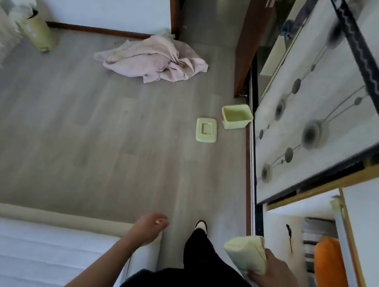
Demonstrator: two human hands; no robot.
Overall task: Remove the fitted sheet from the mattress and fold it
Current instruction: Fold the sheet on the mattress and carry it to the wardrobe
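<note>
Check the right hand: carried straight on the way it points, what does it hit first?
The right hand, gripping the folded pale-yellow sheet, points up-left over bare floor. Nothing lies close; the green lid looks first in line, though depth is unclear.

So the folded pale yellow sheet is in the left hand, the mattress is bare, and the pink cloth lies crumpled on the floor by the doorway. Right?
Not quite: the head view shows the folded pale yellow sheet gripped in the right hand, not the left. The left hand holds nothing, fingers loosely curled. The rest stands: the mattress is bare and the pink cloth lies crumpled on the floor by the doorway.
</note>
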